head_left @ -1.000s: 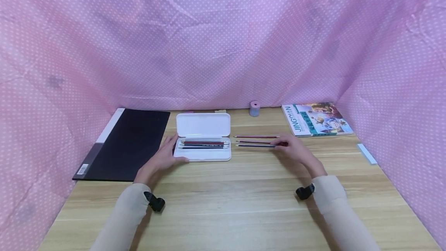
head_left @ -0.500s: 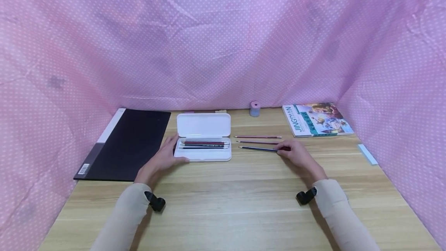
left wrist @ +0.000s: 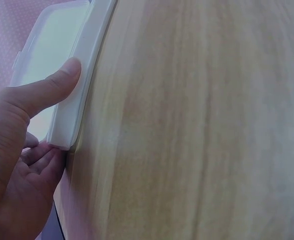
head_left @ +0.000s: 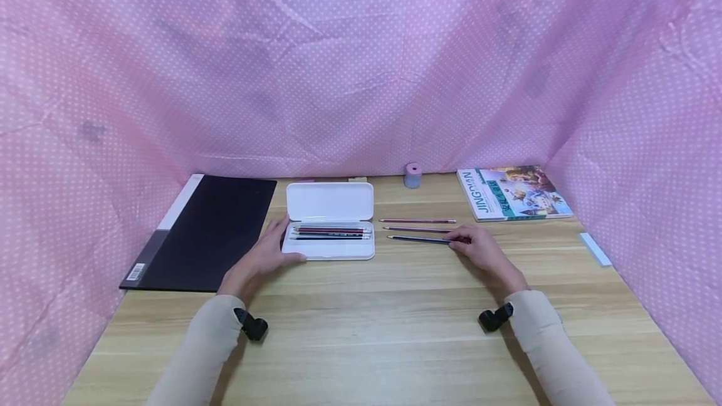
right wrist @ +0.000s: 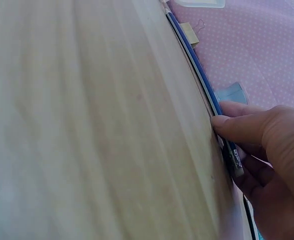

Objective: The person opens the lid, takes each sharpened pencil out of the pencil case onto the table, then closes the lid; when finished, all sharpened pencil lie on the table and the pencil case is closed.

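A white pencil case (head_left: 350, 252) lies with its lid raised, several pencils (head_left: 331, 234) inside its tray. My left hand (head_left: 267, 256) holds the case at its left end, with the thumb (left wrist: 66, 77) over the front rim and the fingers at the side. To the right of the case, my right hand (head_left: 481, 249) pinches a dark blue pencil (head_left: 417, 239) near its eraser end, between thumb and fingers. In the right wrist view the blue pencil (right wrist: 197, 65) points away from the hand. Two reddish pencils (head_left: 417, 221) lie behind it, roughly parallel.
A black folder (head_left: 225, 230) lies left of the case. At the back stands a small pink and blue pencil sharpener-like cylinder (head_left: 412, 177). Books (head_left: 513, 193) lie at the back right, with a light blue strip (head_left: 595, 249) by the right edge. Pink dotted cloth surrounds the table.
My right hand has taken the blue pencil and drawn it slightly right and toward me, away from the two reddish pencils. The left hand has stayed on the case.
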Motion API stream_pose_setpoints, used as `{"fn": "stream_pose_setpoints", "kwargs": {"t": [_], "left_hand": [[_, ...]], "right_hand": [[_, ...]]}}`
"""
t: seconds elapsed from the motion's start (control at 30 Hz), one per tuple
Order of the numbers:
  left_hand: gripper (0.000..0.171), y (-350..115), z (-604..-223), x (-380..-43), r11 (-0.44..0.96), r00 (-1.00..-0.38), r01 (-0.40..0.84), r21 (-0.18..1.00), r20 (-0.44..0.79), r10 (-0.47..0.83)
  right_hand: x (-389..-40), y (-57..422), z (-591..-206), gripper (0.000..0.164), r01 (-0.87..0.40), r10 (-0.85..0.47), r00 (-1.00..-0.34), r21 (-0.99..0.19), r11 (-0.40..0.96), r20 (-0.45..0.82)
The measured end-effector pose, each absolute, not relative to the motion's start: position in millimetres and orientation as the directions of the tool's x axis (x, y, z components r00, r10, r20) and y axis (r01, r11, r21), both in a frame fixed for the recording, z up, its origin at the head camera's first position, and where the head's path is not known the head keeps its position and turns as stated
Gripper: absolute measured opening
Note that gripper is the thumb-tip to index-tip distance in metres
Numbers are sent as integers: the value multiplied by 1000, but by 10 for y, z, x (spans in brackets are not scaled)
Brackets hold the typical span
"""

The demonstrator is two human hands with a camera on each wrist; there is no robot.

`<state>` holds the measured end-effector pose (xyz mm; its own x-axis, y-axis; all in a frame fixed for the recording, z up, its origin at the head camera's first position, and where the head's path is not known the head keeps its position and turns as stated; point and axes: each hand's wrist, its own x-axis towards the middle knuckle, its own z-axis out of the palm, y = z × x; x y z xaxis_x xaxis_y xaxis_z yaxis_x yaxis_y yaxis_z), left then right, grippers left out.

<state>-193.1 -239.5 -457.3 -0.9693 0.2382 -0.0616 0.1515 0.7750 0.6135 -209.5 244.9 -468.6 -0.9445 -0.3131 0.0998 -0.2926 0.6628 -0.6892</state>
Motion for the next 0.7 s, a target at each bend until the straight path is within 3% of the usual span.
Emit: {"fn": "stream_pose_setpoints", "kwargs": {"t": [0.43,0.7], "left_hand": [[110,-2392,-4567,-1941,769,-968,164,618,-47,245],[112,-2391,-4571,-1931,769,-969,157,619,-55,242]], "right_hand": [[-2084,2409,-4659,16,-304,-294,-947,-666,682,131],[-2138,2029,-4427,20,-409,-356,-910,-609,679,214]]}}
